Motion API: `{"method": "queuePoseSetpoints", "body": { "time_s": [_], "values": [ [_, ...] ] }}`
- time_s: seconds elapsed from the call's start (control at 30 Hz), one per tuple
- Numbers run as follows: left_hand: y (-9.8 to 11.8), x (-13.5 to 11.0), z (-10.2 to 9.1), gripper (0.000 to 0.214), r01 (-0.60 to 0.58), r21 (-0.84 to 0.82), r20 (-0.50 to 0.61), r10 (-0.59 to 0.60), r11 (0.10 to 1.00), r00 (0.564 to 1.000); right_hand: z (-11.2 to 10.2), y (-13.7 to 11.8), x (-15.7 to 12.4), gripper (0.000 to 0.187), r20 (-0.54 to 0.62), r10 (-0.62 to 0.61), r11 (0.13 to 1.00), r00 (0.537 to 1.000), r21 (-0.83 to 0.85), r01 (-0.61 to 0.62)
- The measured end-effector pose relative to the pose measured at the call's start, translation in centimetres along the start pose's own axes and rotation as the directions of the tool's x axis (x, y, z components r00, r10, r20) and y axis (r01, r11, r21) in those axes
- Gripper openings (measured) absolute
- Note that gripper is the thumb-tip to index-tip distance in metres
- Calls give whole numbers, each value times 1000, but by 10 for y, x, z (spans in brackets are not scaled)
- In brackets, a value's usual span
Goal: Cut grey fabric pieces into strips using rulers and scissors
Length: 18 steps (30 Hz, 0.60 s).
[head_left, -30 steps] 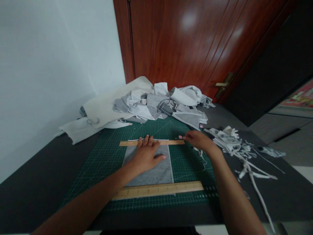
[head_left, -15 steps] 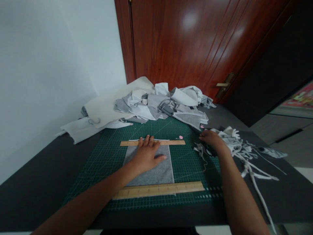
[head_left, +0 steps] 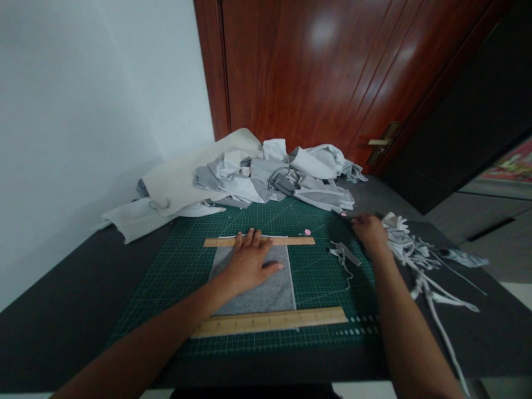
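The left hand (head_left: pixel 249 265) lies palm down in the middle of the green gridded cutting mat (head_left: pixel 174 266), its grip released (fingers spread flat), pressing on a rectangular piece of grey fabric (head_left: pixel 270 293). Its fingertips (head_left: pixel 250 237) reach onto a long pale wooden ruler (head_left: pixel 295 241) lying across the fabric's far edge. A second pale wooden ruler (head_left: pixel 291 320) lies across the fabric's near edge, close to the mat's near side. The right hand (head_left: pixel 369 233) rests at the mat's right edge, knuckles up; I cannot tell whether its grip holds anything. Beside it, just off the mat on the dark surface (head_left: pixel 62 310), is a tangle of white and grey fabric strips (head_left: pixel 411 249). A small grey fabric scrap (head_left: pixel 344 252) lies on the mat's right part. A heap of white and grey cloth (head_left: pixel 249 177) covers the mat's far edge.
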<state>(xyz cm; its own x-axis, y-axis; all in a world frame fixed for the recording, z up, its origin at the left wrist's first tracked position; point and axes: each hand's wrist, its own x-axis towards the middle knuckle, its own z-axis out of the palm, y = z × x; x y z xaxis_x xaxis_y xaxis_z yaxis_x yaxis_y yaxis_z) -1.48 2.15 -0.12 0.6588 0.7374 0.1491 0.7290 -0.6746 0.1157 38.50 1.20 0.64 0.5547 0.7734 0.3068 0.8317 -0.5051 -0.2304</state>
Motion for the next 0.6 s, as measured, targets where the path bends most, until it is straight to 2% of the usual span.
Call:
{"method": "queuePoseSetpoints", "body": {
  "time_s": [0.03, 0.07, 0.13, 0.2, 0.3, 0.37, 0.47, 0.53, 0.6],
  "values": [
    [0, 0, 0, 74, -1, -3, 3, 1, 1000, 1000, -2, -12, -2, 35, -60, 0, 999, 998, 39, 2],
    [0, 0, 0, 74, -3, -7, 3, 3, 1000, 1000, -4, -25, -5, 37, -111, -45, 994, 993, 95, 55],
    [0, 0, 0, 73, -6, -16, -1, 6, 1000, 1000, -4, -55, -14, 34, -154, -195, 936, 969, 265, 231],
    [0, 0, 1, 73, -4, -24, -10, 4, 1000, 1000, -2, -83, -25, 31, -123, -338, 822, 933, 444, 357],
    [-1, 0, 2, 73, -1, -26, -25, 1, 1000, 1000, 3, -112, -45, 26, -35, -535, 665, 844, 600, 446],
    [0, 0, 2, 74, -5, -18, -27, 5, 1000, 1000, 3, -124, -57, 20, -1, -616, 608, 788, 635, 476],
    [0, 0, 2, 74, -6, 1, -18, 6, 1000, 1000, -1, -133, -71, 15, 65, -704, 568, 707, 650, 505],
    [1, -1, 1, 74, -2, 6, -17, 2, 1000, 1000, -5, -136, -75, 12, 132, -758, 571, 638, 608, 552],
    [1, -1, 1, 74, -1, 1, -20, 1, 1000, 1000, -9, -137, -77, 11, 206, -775, 605, 598, 518, 605]
  ]
}}
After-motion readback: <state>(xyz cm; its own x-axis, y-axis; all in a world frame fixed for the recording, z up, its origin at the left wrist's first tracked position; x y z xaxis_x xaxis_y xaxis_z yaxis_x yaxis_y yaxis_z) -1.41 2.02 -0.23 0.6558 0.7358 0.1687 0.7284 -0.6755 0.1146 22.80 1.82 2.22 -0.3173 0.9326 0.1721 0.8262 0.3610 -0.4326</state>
